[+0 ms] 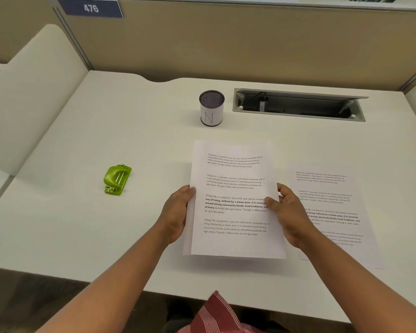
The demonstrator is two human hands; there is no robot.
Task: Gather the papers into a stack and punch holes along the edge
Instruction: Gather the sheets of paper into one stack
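Both hands held a stack of papers (235,200) lifted slightly off the white desk (82,224). The left hand (175,215) gripped the stack's left edge, its thumb curled over the top sheet and its fingers hidden beneath. The right hand (288,215) pinched the right edge, thumb pressed on the printed text, fingers curled behind. Just to the right of the right hand, partly under its wrist, another printed sheet (334,207) lay flat on the desk. Well to the left of the left hand sat a green hole punch (117,179). Beyond the hands stood a mesh pen cup (211,108), beside an open cable tray (298,105).
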